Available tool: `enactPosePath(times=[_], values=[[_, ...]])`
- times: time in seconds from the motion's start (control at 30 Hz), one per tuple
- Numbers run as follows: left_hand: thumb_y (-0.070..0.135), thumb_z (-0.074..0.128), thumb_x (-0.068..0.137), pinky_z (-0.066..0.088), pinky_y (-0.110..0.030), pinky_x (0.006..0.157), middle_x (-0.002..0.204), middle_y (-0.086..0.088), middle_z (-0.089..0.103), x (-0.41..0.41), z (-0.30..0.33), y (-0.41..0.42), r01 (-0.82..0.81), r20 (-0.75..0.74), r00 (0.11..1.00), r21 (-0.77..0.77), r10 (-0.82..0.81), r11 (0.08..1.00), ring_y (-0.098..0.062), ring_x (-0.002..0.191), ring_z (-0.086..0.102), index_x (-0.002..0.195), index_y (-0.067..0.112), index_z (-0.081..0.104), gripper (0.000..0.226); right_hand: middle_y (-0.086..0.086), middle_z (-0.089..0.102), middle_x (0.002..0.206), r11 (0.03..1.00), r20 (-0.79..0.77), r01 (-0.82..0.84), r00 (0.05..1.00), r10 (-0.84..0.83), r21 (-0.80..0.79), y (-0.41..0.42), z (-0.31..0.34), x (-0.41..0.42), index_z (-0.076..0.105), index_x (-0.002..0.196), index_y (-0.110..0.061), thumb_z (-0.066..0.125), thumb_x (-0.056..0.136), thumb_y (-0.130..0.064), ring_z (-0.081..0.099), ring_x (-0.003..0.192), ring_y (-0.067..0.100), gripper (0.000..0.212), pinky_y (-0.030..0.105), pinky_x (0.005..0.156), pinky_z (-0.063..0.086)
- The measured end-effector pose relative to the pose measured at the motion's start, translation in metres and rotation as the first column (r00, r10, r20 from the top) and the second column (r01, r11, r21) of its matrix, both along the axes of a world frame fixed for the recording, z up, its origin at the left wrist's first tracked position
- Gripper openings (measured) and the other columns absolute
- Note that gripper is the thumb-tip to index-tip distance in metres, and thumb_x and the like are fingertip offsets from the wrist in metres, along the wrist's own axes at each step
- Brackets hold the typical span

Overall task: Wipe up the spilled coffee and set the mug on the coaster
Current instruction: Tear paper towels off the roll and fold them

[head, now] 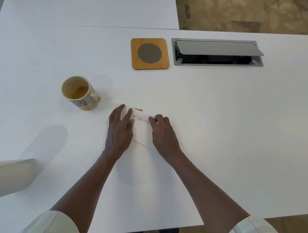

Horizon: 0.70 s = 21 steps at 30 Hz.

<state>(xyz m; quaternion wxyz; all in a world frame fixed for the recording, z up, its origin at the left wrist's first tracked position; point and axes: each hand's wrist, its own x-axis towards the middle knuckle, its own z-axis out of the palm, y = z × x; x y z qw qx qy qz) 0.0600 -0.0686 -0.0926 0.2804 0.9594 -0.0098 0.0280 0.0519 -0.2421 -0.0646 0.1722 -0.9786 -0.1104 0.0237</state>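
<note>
A white paper napkin [141,129] lies flat on the white table, lightly stained brown along its far edge. My left hand [120,129] presses on its left part with fingers spread. My right hand [164,133] rests on its right edge, fingertips on the paper. A small brown coffee spill [138,109] shows just beyond the napkin's far edge. A cream patterned mug [79,93] stands upright to the left, a little coffee in its bottom, handle pointing right. A square wooden coaster [149,53] with a round mesh centre lies farther back.
A grey cable hatch [218,53] with its lid propped open is set into the table right of the coaster. A cream-coloured cylindrical object [7,176] lies at the left edge. The near table edge [142,231] runs below my forearms.
</note>
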Motion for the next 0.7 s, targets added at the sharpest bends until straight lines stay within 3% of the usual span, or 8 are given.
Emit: enactPosePath(times=[0.37, 0.53, 0.7], values=[[0.007, 0.05, 0.101, 0.035, -0.045, 0.119, 0.159, -0.012, 0.04, 0.004, 0.009, 0.015, 0.083, -0.073, 0.994, 0.02, -0.081, 0.996, -0.034, 0.146, 0.033, 0.148, 0.008, 0.048, 0.047, 0.006, 0.05, 0.118, 0.995, -0.067, 0.039, 0.997, -0.033, 0.088, 0.002, 0.005, -0.003, 0.054, 0.127, -0.006, 0.062, 0.09, -0.018, 0.046, 0.1, 0.027, 0.039, 0.039, 0.08, 0.05], [0.003, 0.059, 0.097, 0.045, -0.046, 0.11, 0.15, -0.014, 0.049, 0.01, 0.013, 0.026, 0.051, -0.07, 0.996, -0.007, -0.052, 0.999, -0.036, 0.136, 0.045, 0.138, 0.007, 0.06, 0.041, 0.008, 0.054, 0.113, 0.96, -0.081, 0.148, 0.988, -0.132, 0.237, -0.002, 0.005, -0.006, 0.06, 0.118, -0.001, 0.068, 0.086, -0.007, 0.049, 0.1, 0.026, 0.034, 0.033, 0.084, 0.048], [0.007, 0.064, 0.095, 0.045, -0.037, 0.103, 0.139, -0.011, 0.058, 0.007, 0.019, 0.027, 0.02, -0.059, 0.998, -0.044, -0.023, 0.999, -0.031, 0.126, 0.053, 0.124, 0.009, 0.069, 0.03, 0.008, 0.057, 0.103, 0.929, -0.088, 0.235, 0.972, -0.219, 0.287, -0.001, 0.001, -0.006, 0.065, 0.109, 0.002, 0.07, 0.08, 0.004, 0.052, 0.095, 0.024, 0.03, 0.015, 0.076, 0.034]])
